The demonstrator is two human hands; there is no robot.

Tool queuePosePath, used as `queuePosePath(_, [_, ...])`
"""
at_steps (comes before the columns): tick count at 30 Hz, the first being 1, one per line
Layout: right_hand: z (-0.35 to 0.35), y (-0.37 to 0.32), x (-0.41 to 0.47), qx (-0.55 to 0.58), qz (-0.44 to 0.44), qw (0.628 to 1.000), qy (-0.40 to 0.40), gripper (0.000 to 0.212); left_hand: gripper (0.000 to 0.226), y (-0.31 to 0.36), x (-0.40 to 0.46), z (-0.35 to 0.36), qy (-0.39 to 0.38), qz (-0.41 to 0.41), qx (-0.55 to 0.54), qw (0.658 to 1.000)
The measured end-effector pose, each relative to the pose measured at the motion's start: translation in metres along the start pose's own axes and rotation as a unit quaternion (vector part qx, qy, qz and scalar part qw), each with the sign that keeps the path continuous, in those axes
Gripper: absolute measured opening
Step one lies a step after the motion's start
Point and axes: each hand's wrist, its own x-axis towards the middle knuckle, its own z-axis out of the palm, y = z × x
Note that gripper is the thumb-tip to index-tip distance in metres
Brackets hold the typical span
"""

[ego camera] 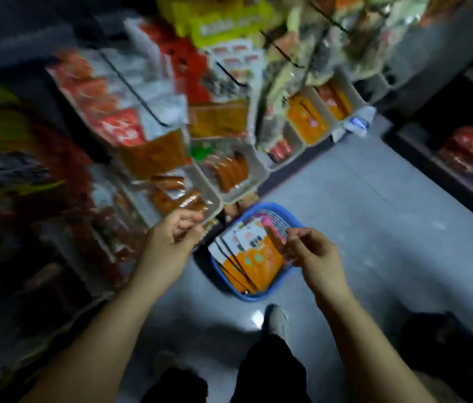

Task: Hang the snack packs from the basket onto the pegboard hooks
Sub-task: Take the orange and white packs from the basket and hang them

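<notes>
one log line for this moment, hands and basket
left hand: curled, holding nothing clear | right hand: over basket, grip unclear | blue plastic basket: on floor, holds orange-and-white snack packs

Beyond our left hand, white bins and hanging packs crowd the way to the hooks; between both hands the basket lies uncovered; bare floor spreads beyond our right hand.
</notes>
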Motion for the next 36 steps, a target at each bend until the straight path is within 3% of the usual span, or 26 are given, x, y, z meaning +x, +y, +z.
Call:
queuePosePath(7, [-0.068, 0.134, 0.123, -0.113, 0.138, 0.982, -0.068, 0.008, 0.017, -0.129, 0.079, 0.161, -0.017, -0.176, 0.001, 0.984])
queuePosePath(11, [-0.075, 0.225, 0.206, -0.26, 0.159, 0.939, -0.162, 0.007, 0.016, -0.228, 0.127, 0.226, 0.063, -0.287, -0.013, 0.956])
queuePosePath(15, [-0.051, 0.306, 0.286, -0.355, 0.145, 0.892, -0.24, 0.018, 0.042, -0.325, 0.152, 0.261, 0.106, -0.385, 0.014, 0.917])
queuePosePath(18, [-0.022, 0.357, 0.333, -0.38, 0.137, 0.879, -0.253, 0.029, 0.047, -0.379, 0.163, 0.266, 0.135, -0.39, 0.032, 0.91])
queuePosePath(21, [0.004, 0.398, 0.371, -0.365, 0.142, 0.875, -0.283, 0.041, 0.043, -0.412, 0.169, 0.268, 0.14, -0.346, 0.047, 0.927])
queuePosePath(24, [0.025, 0.428, 0.399, -0.288, 0.157, 0.902, -0.28, 0.051, 0.045, -0.429, 0.175, 0.267, 0.139, -0.306, 0.058, 0.94])
queuePosePath(27, [0.04, 0.447, 0.416, -0.279, 0.149, 0.91, -0.268, 0.05, 0.046, -0.438, 0.182, 0.268, 0.168, -0.294, 0.04, 0.94])
queuePosePath(31, [0.054, 0.455, 0.417, -0.18, 0.181, 0.951, -0.175, 0.058, 0.048, -0.433, 0.182, 0.276, 0.178, -0.308, -0.024, 0.934])
queuePosePath(33, [0.056, 0.456, 0.414, -0.178, 0.17, 0.96, -0.136, 0.046, 0.043, -0.428, 0.179, 0.279, 0.192, -0.325, -0.051, 0.925])
queuePosePath(36, [0.05, 0.444, 0.399, -0.165, 0.157, 0.963, -0.141, 0.021, 0.029, -0.415, 0.173, 0.284, 0.219, -0.346, -0.096, 0.907])
